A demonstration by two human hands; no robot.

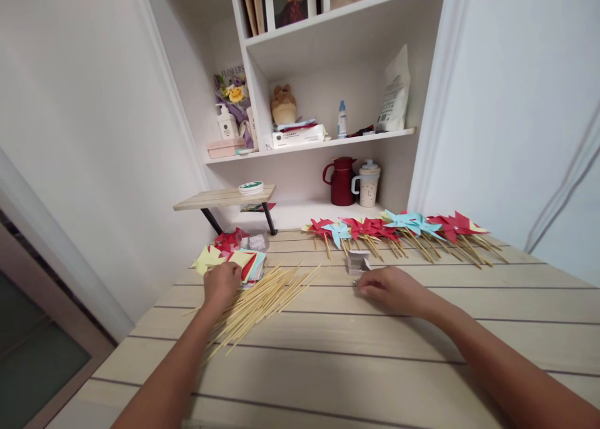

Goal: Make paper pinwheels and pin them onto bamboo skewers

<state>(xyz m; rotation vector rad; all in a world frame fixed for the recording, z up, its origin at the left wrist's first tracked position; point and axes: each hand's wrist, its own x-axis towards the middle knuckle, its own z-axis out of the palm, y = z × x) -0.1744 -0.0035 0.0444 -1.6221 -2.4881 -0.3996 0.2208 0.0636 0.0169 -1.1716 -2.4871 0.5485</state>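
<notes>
My left hand (223, 284), its fingers curled and partly hidden, rests at the edge of a stack of coloured paper pieces (255, 265), with yellow paper (206, 258) just beyond it. What its fingertips hold, if anything, does not show. Thin wooden sticks (269, 294) lie in a loose pile to the right of that hand. My right hand (382, 286) is low over the table with fingers pinched together, in front of a small open grey box (359, 262). Something tiny and shiny shows at its fingertips, too small to name.
Finished paper pinwheels (368, 227) on sticks lie in a row along the back of the slatted table (328, 379). A small raised stand (225, 196) is at the back left, with a clear container (253, 241) beside it. A red jug (344, 182) and a cup (369, 185) stand behind.
</notes>
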